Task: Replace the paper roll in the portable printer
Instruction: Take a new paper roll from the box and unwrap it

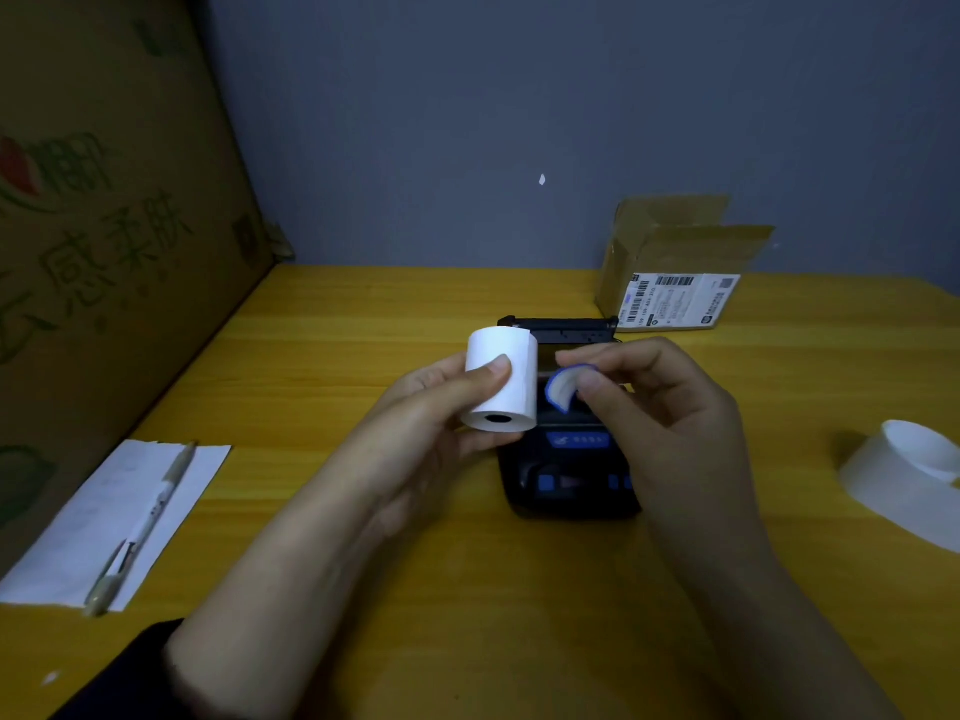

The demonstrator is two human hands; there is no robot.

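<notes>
A full white paper roll (pixel 506 374) is held above the table in my left hand (pixel 439 402), thumb pressed on its side, dark core hole facing me. My right hand (pixel 660 392) pinches a small curled white sticker with a blue edge (pixel 563 389) just right of the roll. Under both hands lies the black portable printer (pixel 566 470) with blue buttons; its lid (pixel 558 324) stands open at the far end. My hands hide most of the paper bay.
A loose curl of white paper strip (pixel 914 475) lies at the right edge of the yellow wooden table (pixel 363 314). A pen (pixel 140 527) rests on a paper sheet (pixel 78 537) at left. An open small carton (pixel 670 267) stands behind the printer, a large cardboard box (pixel 104 226) at left.
</notes>
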